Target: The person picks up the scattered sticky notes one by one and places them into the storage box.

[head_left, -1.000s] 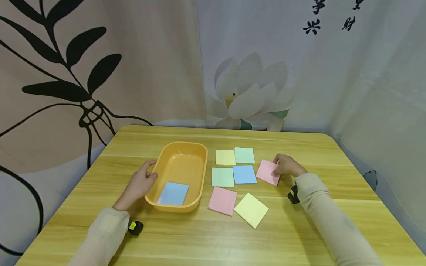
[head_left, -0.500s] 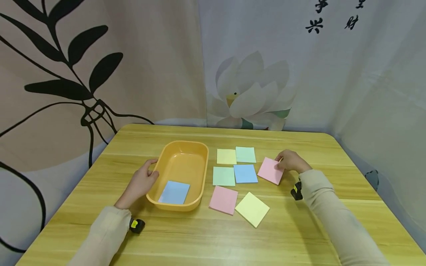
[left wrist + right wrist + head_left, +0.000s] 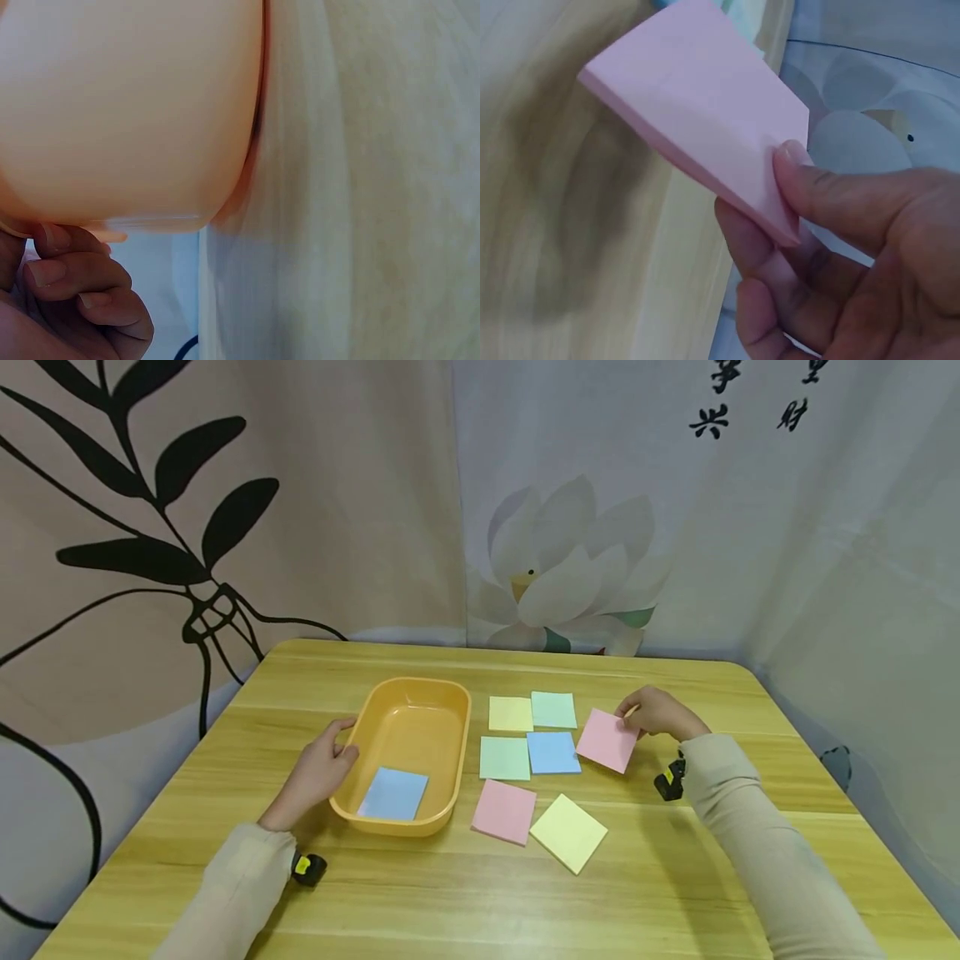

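Note:
Held in my right hand is a pink sticky note pad, pinched by one corner. The right wrist view shows my thumb flat on the face of the pad and fingers beneath it; the pad is tilted above the tabletop, its shadow falling apart from it. My left hand grips the left rim of a yellow-orange plastic tray, which stands on the table. Inside the tray, at its near end, lies a blue sticky note pad. The left wrist view shows curled fingers at the tray's rim.
Right of the tray lie several sticky note pads: yellow and green behind, green and blue in the middle, pink and yellow nearest. Printed curtains hang behind the wooden table.
My right hand has raised the pink sticky note pad a little off the table and tilted it. The left hand and the tray stay where they were.

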`<state>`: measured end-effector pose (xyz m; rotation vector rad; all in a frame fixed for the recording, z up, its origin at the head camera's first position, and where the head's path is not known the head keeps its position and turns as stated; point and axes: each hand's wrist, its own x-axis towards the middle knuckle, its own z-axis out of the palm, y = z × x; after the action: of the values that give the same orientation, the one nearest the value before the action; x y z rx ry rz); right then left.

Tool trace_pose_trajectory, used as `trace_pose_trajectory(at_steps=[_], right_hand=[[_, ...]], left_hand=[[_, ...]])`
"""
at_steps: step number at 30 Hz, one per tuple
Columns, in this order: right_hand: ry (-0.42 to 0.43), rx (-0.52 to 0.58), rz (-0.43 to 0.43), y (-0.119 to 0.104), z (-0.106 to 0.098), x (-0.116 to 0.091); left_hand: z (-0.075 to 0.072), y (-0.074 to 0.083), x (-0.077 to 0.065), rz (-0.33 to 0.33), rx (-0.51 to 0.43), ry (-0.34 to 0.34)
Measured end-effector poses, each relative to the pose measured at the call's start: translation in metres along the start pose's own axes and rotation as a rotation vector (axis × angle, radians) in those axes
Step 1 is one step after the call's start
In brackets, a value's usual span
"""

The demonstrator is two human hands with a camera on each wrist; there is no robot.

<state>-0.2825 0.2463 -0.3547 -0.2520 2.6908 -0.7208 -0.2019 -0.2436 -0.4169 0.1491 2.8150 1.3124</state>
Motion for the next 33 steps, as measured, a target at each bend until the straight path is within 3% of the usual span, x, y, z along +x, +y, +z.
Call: trace_pose_trajectory(at_steps=[17,33], right_hand=[[0.011,0.099,-0.049,-0.036,-0.001,0.006],[-0.058,0.094,-0.141,-0.089,0.002,0.015]], left_hand=[[0.000,-0.001,-0.002,0.010,-0.001,-0.010],[0.000,-0.002,-0.002,0.013,0.005,0.000]])
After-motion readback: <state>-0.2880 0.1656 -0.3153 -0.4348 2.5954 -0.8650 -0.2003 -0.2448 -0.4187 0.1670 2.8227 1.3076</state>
